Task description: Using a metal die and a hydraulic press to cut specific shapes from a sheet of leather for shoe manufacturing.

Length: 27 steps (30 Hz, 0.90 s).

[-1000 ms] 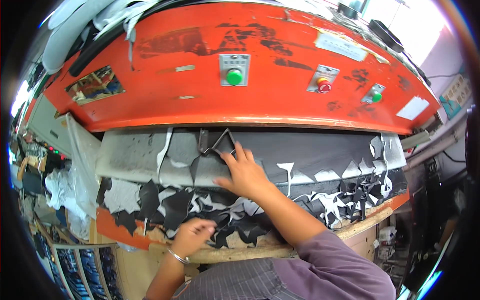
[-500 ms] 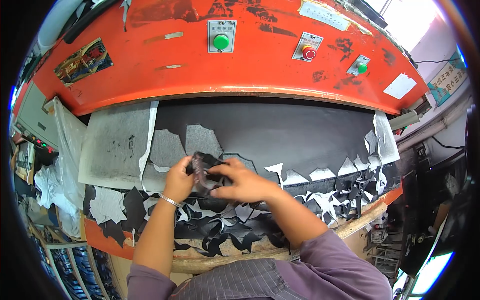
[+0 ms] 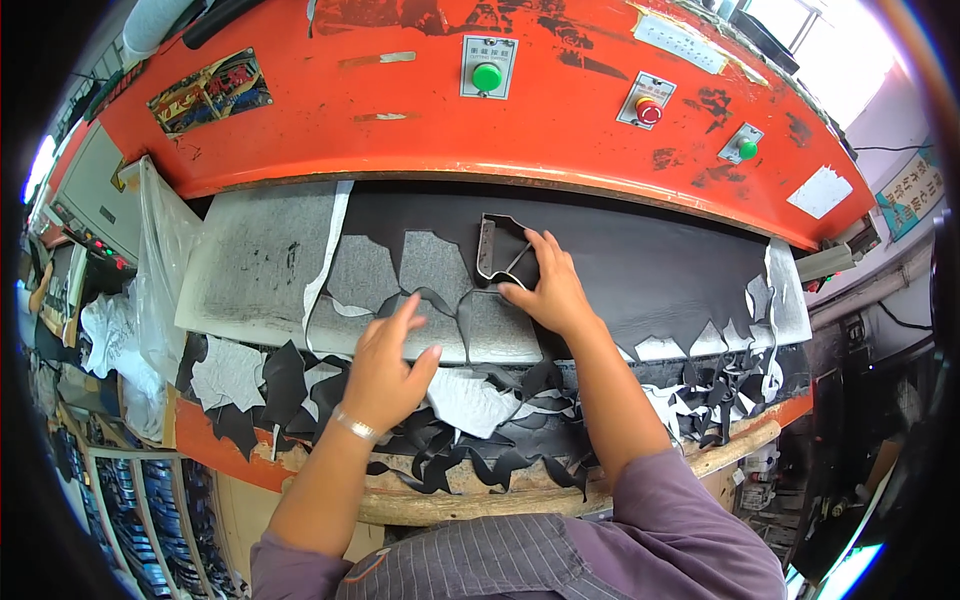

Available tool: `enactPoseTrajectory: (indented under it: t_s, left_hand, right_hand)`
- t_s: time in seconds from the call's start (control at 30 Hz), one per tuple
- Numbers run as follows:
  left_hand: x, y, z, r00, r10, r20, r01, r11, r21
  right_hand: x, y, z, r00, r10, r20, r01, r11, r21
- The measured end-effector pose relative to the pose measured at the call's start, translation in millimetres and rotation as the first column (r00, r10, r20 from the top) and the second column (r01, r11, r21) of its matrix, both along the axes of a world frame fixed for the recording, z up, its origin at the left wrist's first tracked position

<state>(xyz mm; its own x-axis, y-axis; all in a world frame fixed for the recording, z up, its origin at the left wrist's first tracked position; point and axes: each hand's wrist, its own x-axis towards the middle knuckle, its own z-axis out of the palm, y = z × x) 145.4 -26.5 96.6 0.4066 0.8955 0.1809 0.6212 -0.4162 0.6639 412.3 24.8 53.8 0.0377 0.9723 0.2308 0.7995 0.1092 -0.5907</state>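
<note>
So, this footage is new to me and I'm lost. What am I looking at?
The view comes from a wide head-worn camera looking down; its lens bends straight edges. No robot: someone works bare-handed. Behind the work stands an orange-red machine with push buttons. In front, a dark sheet with cut-out gaps lies on a pale board, black and white scraps along the near edge. The right hand touches an open metal frame, on or just above the sheet; the left hand is spread and holds nothing.
</note>
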Motion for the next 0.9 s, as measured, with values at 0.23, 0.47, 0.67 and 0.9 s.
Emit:
enactPoseTrajectory:
  t_s: [0.23,0.47,0.67,0.9]
  left_hand:
    - [72,49,-78,0.996,0.082,0.017,-0.082,0.997,0.015]
    - [72,51,-82,1.000,0.024,0.010,-0.024,0.998,0.051]
    - [79,54,-77,0.999,0.049,0.000,-0.049,0.993,0.107]
    - [72,46,-61,0.905,0.287,0.313,-0.204,0.940,-0.273]
  right_hand:
    - [8,-32,-18,0.983,-0.029,0.184,0.034,0.999,-0.024]
    - [16,-27,-12,0.982,0.015,0.188,-0.008,0.999,-0.036]
    - [19,-24,-10,0.972,0.006,0.235,-0.002,1.000,-0.018]
    - [27,-136,5,0.909,0.221,0.353,-0.097,0.937,-0.335]
